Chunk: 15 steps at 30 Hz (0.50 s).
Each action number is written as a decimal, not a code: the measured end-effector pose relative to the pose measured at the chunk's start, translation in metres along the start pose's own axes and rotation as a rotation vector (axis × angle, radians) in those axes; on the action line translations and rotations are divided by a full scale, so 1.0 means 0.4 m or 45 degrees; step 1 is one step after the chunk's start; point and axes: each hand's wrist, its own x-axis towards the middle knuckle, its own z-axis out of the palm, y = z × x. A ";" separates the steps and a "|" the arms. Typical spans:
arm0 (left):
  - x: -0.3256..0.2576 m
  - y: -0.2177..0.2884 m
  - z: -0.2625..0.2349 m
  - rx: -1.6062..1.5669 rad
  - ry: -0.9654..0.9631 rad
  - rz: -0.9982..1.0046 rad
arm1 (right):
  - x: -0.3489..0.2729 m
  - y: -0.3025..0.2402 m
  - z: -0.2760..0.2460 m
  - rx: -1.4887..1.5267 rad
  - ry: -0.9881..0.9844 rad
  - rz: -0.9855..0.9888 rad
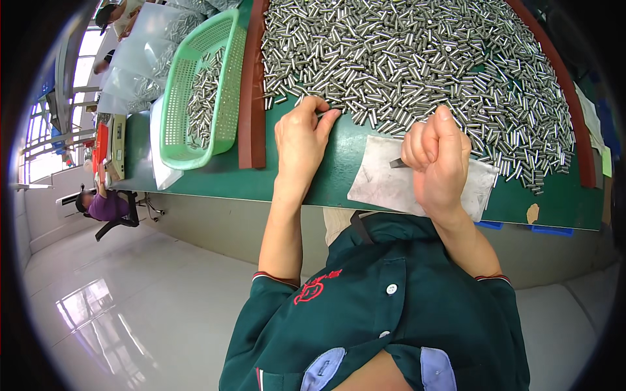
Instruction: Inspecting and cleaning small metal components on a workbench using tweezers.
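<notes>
With the left hand [301,140] pinching one pin at the near edge of the heap of metal pins [417,65] on the bench [326,176] and the right hand [435,156] clenched around a dark tool, picking single pins from the loose fringe seems steadier than digging deeper.

Glossy pale floor [130,306] w/ window [39,140] glare, green bench [561,205], grey wall.

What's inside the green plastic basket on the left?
The green plastic mesh basket holds a thin scatter of small shiny metal pins along its bottom. Its near wall hides whatever lies against that end.
</notes>
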 end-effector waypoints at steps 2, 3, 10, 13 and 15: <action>-0.002 0.004 -0.005 0.018 -0.025 0.030 | -0.002 -0.002 0.003 0.005 -0.004 0.007; -0.007 0.010 -0.006 -0.060 -0.024 0.003 | -0.001 -0.004 0.002 -0.040 -0.023 0.012; -0.039 -0.006 -0.022 -1.947 -0.394 -0.605 | 0.002 -0.005 -0.002 -0.094 -0.036 0.028; -0.046 -0.007 -0.014 -1.888 -0.370 -0.557 | 0.000 -0.008 0.003 -0.098 -0.033 0.033; -0.045 -0.003 -0.017 -1.845 -0.381 -0.580 | 0.000 -0.006 0.001 -0.091 -0.033 0.035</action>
